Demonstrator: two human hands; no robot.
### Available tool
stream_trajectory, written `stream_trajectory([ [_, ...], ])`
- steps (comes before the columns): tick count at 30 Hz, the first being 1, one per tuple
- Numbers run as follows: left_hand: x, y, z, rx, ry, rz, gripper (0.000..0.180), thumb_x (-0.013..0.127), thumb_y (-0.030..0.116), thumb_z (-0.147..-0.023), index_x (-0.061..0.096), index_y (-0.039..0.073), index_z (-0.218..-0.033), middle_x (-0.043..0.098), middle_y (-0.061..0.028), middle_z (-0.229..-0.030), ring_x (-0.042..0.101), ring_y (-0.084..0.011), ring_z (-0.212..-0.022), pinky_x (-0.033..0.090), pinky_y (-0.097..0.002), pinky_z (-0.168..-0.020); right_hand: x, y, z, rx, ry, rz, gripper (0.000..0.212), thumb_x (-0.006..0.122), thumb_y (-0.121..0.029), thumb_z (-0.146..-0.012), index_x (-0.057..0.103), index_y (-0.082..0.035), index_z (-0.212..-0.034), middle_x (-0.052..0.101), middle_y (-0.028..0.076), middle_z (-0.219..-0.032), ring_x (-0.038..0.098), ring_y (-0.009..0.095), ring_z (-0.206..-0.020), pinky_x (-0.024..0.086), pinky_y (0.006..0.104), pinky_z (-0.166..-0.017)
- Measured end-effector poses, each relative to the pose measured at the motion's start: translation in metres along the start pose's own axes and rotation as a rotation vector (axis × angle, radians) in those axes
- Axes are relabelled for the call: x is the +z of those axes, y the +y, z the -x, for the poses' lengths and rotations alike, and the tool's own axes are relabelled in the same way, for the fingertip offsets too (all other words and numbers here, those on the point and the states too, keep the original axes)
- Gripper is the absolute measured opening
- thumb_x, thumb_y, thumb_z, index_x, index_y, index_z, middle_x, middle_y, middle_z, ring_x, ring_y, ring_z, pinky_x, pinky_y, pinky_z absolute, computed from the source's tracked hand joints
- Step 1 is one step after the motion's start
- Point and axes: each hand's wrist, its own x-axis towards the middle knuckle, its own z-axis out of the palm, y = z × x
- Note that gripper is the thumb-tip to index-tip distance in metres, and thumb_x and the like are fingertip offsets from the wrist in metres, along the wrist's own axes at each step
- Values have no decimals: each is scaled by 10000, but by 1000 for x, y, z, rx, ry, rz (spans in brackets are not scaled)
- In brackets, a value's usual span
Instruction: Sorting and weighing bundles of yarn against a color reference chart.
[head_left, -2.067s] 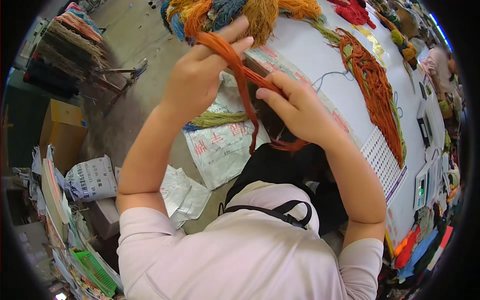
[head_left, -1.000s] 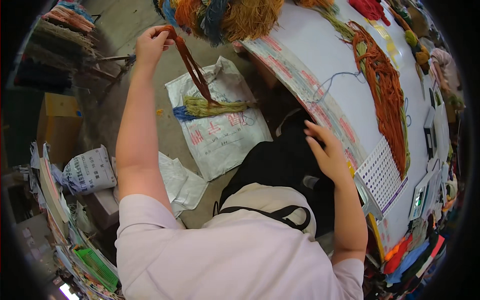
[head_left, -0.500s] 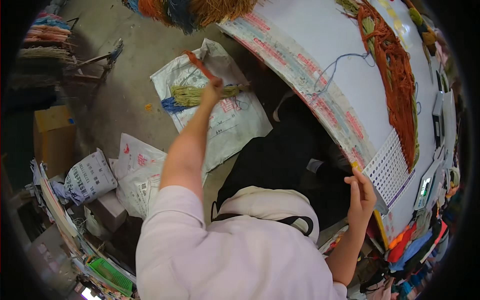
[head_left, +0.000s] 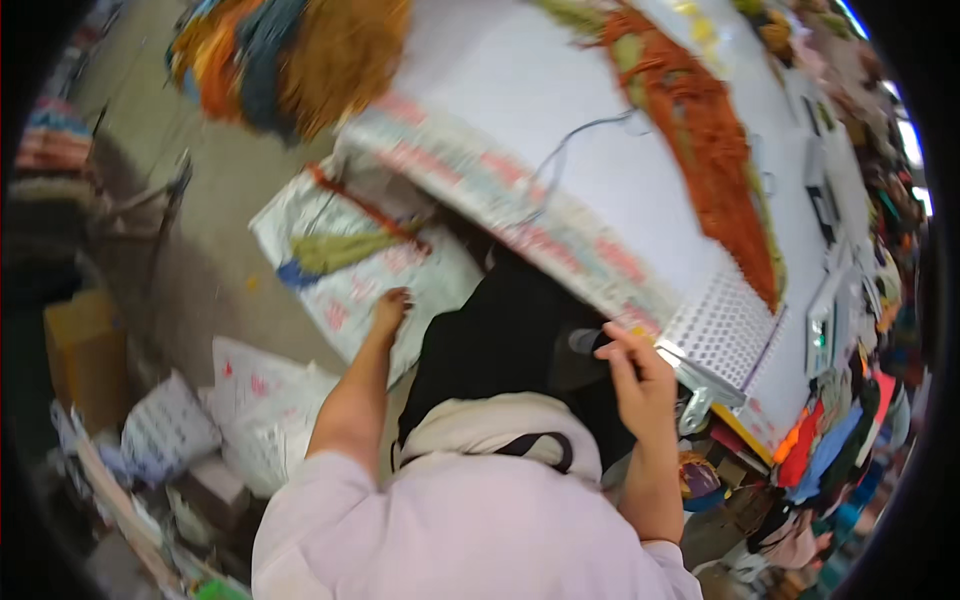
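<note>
My left hand [head_left: 393,308] hangs over the lower part of a white woven sack [head_left: 345,318] on the floor, blurred, its fingers loosely bent and nothing visible in them. Farther up the sack lie a yellow-green yarn hank [head_left: 340,251], a blue bundle [head_left: 296,274] at its left end, and a rust-orange strand [head_left: 365,205] slanting across its right end. My right hand [head_left: 645,385] is open and holds nothing, fingers stretched toward the table corner. Beside it, a white perforated board [head_left: 722,325] lies under the end of a long rust-orange yarn bundle [head_left: 705,140].
A white table [head_left: 480,70] with a taped edge runs along my right. Large yarn bundles [head_left: 335,70] hang over its far end. On the left are a cardboard box [head_left: 88,350] and more white sacks [head_left: 262,405]. Coloured cloths [head_left: 815,445] are piled at the right.
My left hand has let go of the rust-orange strand, which now lies on the sack, and has drawn back toward me. The view has shifted; my right hand remains near the table corner.
</note>
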Motion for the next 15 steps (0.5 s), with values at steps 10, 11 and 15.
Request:
stream_trajectory([
  [10, 126, 416, 140, 1237, -297, -624, 353, 608, 115, -838, 547, 53, -1181, 564, -120, -1059, 550, -223, -990, 451, -340, -852, -62, 0, -168, -261, 62, 189, 173, 586, -61, -844, 626, -21, -1007, 603, 126, -918, 605, 244, -782, 486, 319, -705],
  [11, 149, 425, 142, 1367, -203, -844, 423, 647, 159, -818, 536, 62, -1214, 542, -142, -1141, 519, -271, -1090, 427, -390, -919, -66, 8, -192, -299, 107, 228, 171, 581, -55, -836, 624, -19, -997, 600, 132, -938, 605, 263, -793, 489, 336, -722],
  [15, 191, 437, 97, 1462, 34, -1218, 490, 558, 407, -864, 510, 164, -1286, 376, -124, -1418, 333, -310, -1318, 270, -522, -1048, -77, 38, -245, -610, 37, 480, 225, 582, -26, -785, 618, -13, -1006, 595, 137, -997, 546, 319, -981, 443, 390, -863],
])
